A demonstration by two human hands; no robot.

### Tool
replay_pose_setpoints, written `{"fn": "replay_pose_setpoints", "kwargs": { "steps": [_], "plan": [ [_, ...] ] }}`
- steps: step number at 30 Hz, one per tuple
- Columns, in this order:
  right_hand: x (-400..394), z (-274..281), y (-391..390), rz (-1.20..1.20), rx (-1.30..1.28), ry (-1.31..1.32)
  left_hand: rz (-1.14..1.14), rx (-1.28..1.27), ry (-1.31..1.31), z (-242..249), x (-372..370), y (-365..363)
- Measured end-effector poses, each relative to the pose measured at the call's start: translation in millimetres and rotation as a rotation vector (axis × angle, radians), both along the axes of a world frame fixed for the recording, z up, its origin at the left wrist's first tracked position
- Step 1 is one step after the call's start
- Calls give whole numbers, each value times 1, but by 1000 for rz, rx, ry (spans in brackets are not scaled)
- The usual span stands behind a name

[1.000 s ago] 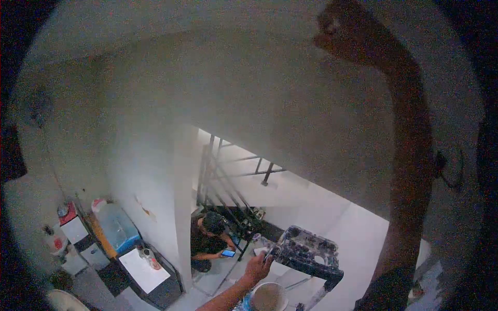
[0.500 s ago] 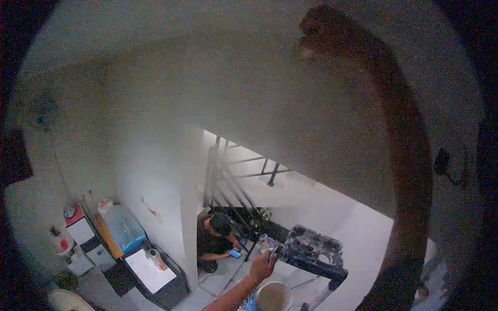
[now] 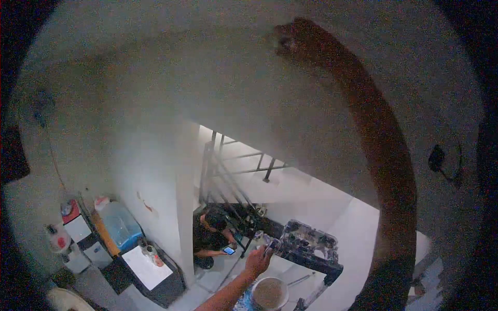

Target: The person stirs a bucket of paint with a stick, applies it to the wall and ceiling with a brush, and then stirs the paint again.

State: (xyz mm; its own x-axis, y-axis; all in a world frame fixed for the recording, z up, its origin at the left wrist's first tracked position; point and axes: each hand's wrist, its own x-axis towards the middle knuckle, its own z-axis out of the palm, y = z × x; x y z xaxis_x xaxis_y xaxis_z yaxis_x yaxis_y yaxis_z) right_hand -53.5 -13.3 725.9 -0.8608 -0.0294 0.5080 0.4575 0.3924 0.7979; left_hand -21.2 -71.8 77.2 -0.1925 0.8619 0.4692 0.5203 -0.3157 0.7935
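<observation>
My right arm reaches high up the wall (image 3: 249, 98), and my right hand (image 3: 301, 39) is closed close against it, near the ceiling. It is dark and grainy there. Something small and pale shows at the fingers, but its kind cannot be made out. Low in the middle, my left hand (image 3: 258, 260) is closed around a small glossy, partly see-through object (image 3: 268, 242) with a dark edge. Just below that hand is a white bucket (image 3: 284, 296) holding a greyish-brown mass. Beyond the hand stands a dark, stained platform (image 3: 311, 243) with pale smears on top.
A person (image 3: 210, 236) crouches by the stair railing (image 3: 228, 179), holding a lit phone (image 3: 229, 251). To the left are a dark cabinet (image 3: 168, 293) with a white sheet (image 3: 147, 267) and a blue clear tub (image 3: 120, 225). A dark cable (image 3: 438, 158) hangs at the right.
My right hand has moved left and slightly down along the wall. My left hand has shifted a little left, still closed on the glossy object. The view has shifted slightly.
</observation>
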Motion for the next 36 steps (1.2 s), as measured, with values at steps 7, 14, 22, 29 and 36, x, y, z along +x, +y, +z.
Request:
{"fn": "replay_pose_setpoints", "kwargs": {
  "steps": [7, 14, 22, 29, 36],
  "plan": [
    [92, 0, -84, -102, -177, 100, -58, 73, -68, 11, -5, -6],
    [95, 1, -66, 154, -265, 120, -79, -36, -112, 10, -4, -6],
    [152, -16, -113, -327, -183, 407, -67, 146, -60, 1, -1, 10],
    [238, -1, -140, -460, -242, 629, -63, 89, -118, 9, -4, -1],
    [257, -67, -173, -215, -310, 693, -38, 155, -17, -18, -1, 14]
  ]
}}
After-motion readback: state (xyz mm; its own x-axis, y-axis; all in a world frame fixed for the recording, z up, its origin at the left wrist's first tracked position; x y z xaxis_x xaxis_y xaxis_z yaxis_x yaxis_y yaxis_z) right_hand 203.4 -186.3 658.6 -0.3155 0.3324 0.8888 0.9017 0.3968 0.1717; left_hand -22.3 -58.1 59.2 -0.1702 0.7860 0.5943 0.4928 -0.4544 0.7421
